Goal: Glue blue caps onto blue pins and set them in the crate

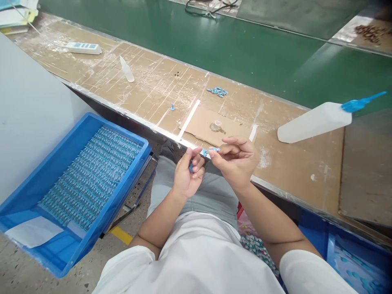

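Note:
Just past the table's front edge, both of my hands are raised over my lap. My right hand (237, 161) pinches a small blue part with a thin metal-looking shaft (211, 150) between thumb and fingers. Close by on its left is my left hand (188, 173), its thumb and index tip near the blue end of that part. Another small blue piece (191, 168) shows within the curled fingers of my left hand. A small round clear pot (215, 125) sits on a cardboard sheet (199, 118) ahead of my hands, and a pile of small blue pieces (218, 91) lies beyond it.
A white bottle with a blue nozzle (315, 121) stands to the right. On the left are a small white bottle (126, 70), a power strip (84, 48) and one blue part (172, 107). A blue tray (143, 153) holds rows of blue parts. A green belt (183, 41) runs behind.

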Tool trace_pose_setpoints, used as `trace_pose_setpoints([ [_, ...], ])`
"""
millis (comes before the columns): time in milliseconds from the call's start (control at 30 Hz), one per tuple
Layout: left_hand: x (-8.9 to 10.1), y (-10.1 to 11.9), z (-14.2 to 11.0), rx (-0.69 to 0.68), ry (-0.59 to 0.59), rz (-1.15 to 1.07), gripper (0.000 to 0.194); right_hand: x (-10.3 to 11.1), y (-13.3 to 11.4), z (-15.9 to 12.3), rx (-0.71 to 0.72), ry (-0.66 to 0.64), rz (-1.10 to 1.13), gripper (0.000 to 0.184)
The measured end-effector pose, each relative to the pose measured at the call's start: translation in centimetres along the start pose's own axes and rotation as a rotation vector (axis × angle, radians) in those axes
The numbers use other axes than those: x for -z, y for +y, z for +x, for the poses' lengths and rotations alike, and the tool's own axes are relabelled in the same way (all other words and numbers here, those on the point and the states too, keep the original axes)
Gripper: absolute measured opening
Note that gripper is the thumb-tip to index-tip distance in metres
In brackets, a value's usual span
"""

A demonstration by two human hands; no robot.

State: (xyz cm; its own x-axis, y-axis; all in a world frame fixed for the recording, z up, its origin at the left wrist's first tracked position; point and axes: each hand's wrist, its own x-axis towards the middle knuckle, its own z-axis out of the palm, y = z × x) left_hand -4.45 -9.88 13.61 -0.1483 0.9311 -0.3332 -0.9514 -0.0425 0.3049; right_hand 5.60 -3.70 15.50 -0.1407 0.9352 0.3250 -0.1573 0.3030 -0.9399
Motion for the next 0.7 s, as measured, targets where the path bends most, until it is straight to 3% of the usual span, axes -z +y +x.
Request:
trace_pose_setpoints([
  [200, 0.3, -0.9, -0.6, -0.261, 0.005, 0.420, 0.023, 0.3, -0.1, -0.2, 0.104, -0.004, -0.052, 0.036],
  [367, 0.5, -1.1, -1.0, -0.694, 0.074, 0.834, 0.020, 0.1, 0.3, -0.8, 0.154, 0.016, -0.093, 0.036],
  [467, 0.4, -0.7, -1.2, -0.876, 0.051, 1.041, 0.025, 0.0, 0.6, -1.1, 0.144, 0.042, -0.102, 0.035],
  [567, 0.3, -0.5, -1.3, -0.955, 0.022, 1.123, 0.027, -0.2, 0.7, -1.3, 0.087, 0.056, -0.070, 0.032],
  [700, 0.4, -0.6, -1.3, -0.955, 0.002, 1.139, 0.027, -0.3, 0.6, -1.4, 0.043, 0.053, -0.050, 0.025],
])
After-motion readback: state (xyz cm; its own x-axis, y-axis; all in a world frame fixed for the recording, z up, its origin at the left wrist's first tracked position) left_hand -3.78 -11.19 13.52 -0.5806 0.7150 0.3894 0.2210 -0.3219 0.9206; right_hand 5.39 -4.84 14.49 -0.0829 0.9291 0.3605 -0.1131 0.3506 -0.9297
